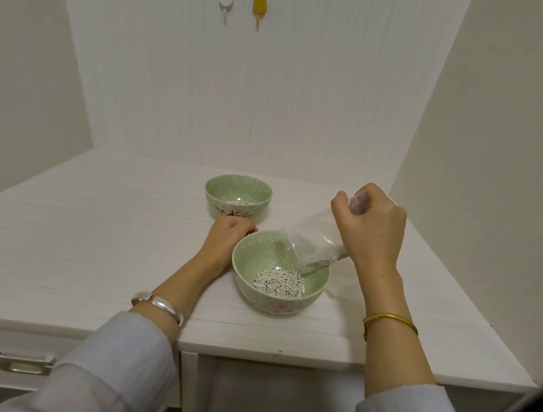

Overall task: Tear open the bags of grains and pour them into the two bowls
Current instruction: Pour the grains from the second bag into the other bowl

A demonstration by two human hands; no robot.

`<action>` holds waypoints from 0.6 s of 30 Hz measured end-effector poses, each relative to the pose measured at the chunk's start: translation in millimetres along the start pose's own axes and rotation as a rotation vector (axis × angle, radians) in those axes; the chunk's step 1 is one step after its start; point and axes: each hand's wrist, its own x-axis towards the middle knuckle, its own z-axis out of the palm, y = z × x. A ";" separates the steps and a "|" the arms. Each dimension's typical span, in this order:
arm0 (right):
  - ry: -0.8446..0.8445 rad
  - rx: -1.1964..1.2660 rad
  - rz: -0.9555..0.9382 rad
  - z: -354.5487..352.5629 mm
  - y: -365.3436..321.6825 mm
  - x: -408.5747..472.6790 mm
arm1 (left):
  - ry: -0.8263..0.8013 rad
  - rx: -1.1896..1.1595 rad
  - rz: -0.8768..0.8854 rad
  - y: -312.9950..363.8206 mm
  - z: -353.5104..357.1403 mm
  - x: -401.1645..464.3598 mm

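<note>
A white wood-grain tabletop (84, 250) fills a recess between pale cream walls, with a striped white back panel (242, 98) behind it. Two small adhesive hooks are stuck high on that panel, a white plastic hook (225, 2) and just beside it a yellow plastic hook (258, 8). Below the front edge, a drawer carries a recessed metal pull handle (22, 361). No brand, label or writing can be read anywhere.

Two pale green speckled ceramic bowls with pink blossom decoration stand on the table. The far bowl (237, 198) holds a thin layer of pale grains. The near bowl (280, 274) holds a heap of short white stick-like grains (280, 282).

The right hand (372, 231) is clamped on the upper end of a clear plastic bag (313, 247), which is tilted mouth-down over the near bowl's right rim with some grains inside. The left hand (228, 241) rests with fingers curled against the near bowl's left side. A silver bangle (160, 305) sits on the left wrist, a gold bangle (391, 320) on the right; both sleeves are light grey.
</note>
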 end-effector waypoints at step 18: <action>-0.015 -0.029 -0.010 -2.9 -6.0 5.1 | -0.012 -0.029 -0.017 -1.8 -0.2 0.8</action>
